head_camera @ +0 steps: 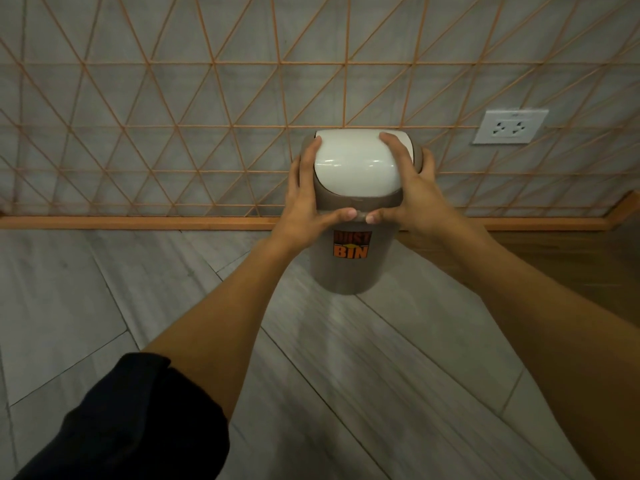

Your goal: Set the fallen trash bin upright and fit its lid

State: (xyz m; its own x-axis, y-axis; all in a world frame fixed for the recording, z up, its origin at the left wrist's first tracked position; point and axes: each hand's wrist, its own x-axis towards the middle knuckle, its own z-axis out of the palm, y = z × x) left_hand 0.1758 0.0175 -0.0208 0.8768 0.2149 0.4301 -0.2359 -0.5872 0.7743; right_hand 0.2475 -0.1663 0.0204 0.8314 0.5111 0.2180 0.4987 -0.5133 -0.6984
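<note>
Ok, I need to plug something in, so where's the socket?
Head view, upper right: the socket is on the wall, right of the bin.

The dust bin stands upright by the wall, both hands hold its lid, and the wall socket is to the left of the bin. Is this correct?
One detail is wrong: the wall socket is to the right of the dust bin, not the left, as the head view shows. The rest holds: the bin stands upright by the wall, and the left hand and right hand both hold its lid.
</note>
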